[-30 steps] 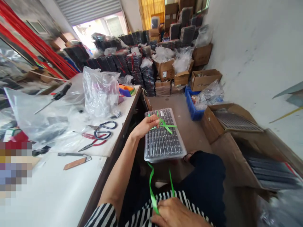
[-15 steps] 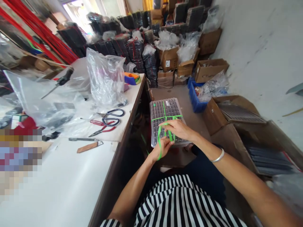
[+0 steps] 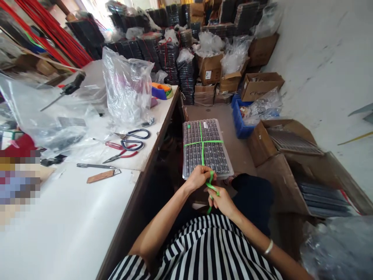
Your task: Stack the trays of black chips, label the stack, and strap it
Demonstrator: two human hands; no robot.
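A clear plastic tray stack filled with rows of small dark parts sits low in front of me, beside the table. Green strap crosses over its top in both directions. At the stack's near edge my left hand is closed on the strap. Just below and to the right, my right hand pinches another length of the strap, and a loose tail hangs beneath it. A bracelet is on my right wrist.
The white table on the left bears scissors, red-handled pliers, a cutter and plastic bags. Cardboard boxes and a blue crate line the right. Wrapped stacks stand behind.
Both hands have moved off the top of the stack toward my body, drawing the strap along. The loose loop over the stack is gone, and the crossed strap lies flat.
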